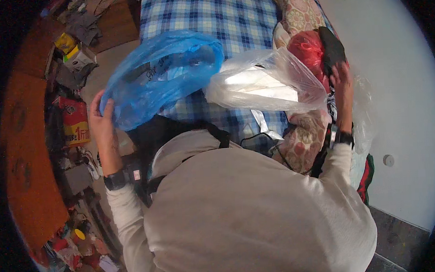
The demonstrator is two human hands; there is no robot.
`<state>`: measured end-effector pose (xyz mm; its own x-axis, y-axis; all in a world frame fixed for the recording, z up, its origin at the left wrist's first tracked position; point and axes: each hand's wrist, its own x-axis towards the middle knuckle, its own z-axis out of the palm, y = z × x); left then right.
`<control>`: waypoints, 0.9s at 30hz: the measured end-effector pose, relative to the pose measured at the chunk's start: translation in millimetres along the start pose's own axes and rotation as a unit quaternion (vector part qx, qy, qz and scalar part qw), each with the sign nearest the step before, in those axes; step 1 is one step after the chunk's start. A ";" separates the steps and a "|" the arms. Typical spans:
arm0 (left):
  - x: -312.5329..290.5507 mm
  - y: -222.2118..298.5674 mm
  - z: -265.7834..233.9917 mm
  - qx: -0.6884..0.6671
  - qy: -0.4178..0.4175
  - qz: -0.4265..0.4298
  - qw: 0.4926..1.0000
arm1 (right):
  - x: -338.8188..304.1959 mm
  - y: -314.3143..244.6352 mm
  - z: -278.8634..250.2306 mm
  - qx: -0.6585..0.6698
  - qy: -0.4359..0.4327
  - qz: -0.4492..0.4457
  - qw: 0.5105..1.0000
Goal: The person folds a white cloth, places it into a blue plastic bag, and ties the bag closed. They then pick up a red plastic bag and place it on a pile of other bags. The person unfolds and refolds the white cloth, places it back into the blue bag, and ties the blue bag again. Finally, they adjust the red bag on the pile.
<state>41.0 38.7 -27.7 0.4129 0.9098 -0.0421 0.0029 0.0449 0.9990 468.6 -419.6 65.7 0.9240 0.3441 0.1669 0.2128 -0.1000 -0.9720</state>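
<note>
My left hand (103, 113) pinches the left edge of a thin blue plastic bag (144, 98), which has dark lettering and its mouth spread wide. To its right, a clear plastic bag (269, 101) lies open on the bed with flat white material (263, 81) inside. At the right, my right hand (341, 81) is raised beside the clear bag, its fingers bent against the lower end of a dark cloth item (331, 45). How firmly those fingers hold it is hard to see. A red plastic bag (308, 49), bulging, sits just left of the dark item.
Under the bags is a blue checked bedspread (252, 19), with a floral-patterned quilt (302, 10) along its right side. A white wall (393, 91) rises at the right. Leftward stand a brown wooden cabinet (28, 142), a red-and-yellow box (74, 119) and shoes (90, 164).
</note>
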 end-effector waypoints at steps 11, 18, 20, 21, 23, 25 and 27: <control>-5.3 6.2 5.6 0.118 -0.039 0.022 0.992 | -64.4 84.0 40.8 -0.323 -0.183 -0.085 0.925; -12.6 16.4 4.4 0.183 -0.128 -0.030 0.974 | -37.2 102.1 82.9 -0.295 -0.109 -0.010 0.949; -8.9 14.6 4.3 0.195 -0.163 0.047 0.966 | -39.9 94.8 97.3 -0.175 -0.074 0.061 0.980; -6.9 13.4 4.4 0.174 -0.181 0.055 0.966 | -41.2 88.4 103.4 -0.088 -0.078 0.086 0.989; -5.5 12.5 4.1 0.218 -0.165 0.076 0.959 | -47.2 76.5 116.9 -0.054 -0.071 0.112 0.990; -5.4 13.0 4.0 0.217 -0.153 0.064 0.962 | -52.8 64.6 124.5 0.039 -0.056 0.131 0.989; -5.7 14.7 4.5 0.166 -0.158 0.023 0.973 | -60.0 55.2 123.4 0.153 -0.009 0.191 0.970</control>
<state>42.8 32.3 -12.8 0.6793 0.7326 -0.0433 0.2510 -0.1765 0.9517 385.7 -330.5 -18.4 0.9103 0.3534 -0.2157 -0.2511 0.0569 -0.9663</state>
